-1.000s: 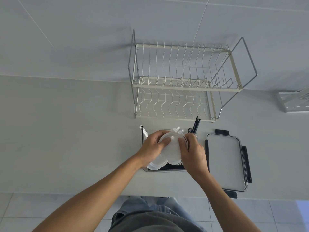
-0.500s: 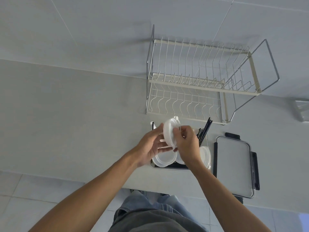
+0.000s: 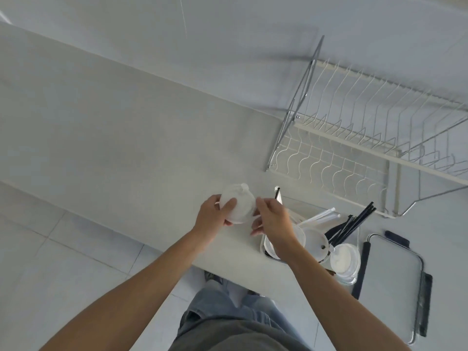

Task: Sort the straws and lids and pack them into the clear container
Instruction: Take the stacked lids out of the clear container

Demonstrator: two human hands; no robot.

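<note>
My left hand [image 3: 212,217] grips a stack of clear round lids [image 3: 240,206] above the counter, left of the clear container [image 3: 354,281]. My right hand [image 3: 274,219] touches the stack's right edge with its fingertips. The container lies near the counter's front edge. It holds more clear lids [image 3: 345,259], white straws [image 3: 319,219] and black straws [image 3: 354,224] that stick out over its far rim.
The container's lid [image 3: 395,282], with dark clips, lies flat to its right. A two-level wire dish rack [image 3: 359,143] stands behind on the pale counter [image 3: 126,138]. The counter's front edge runs just below my hands, with tiled floor beneath.
Both hands have carried the lid stack up out of the container and leftward over the counter. The view has swung left, so the rack and container now sit at the right.
</note>
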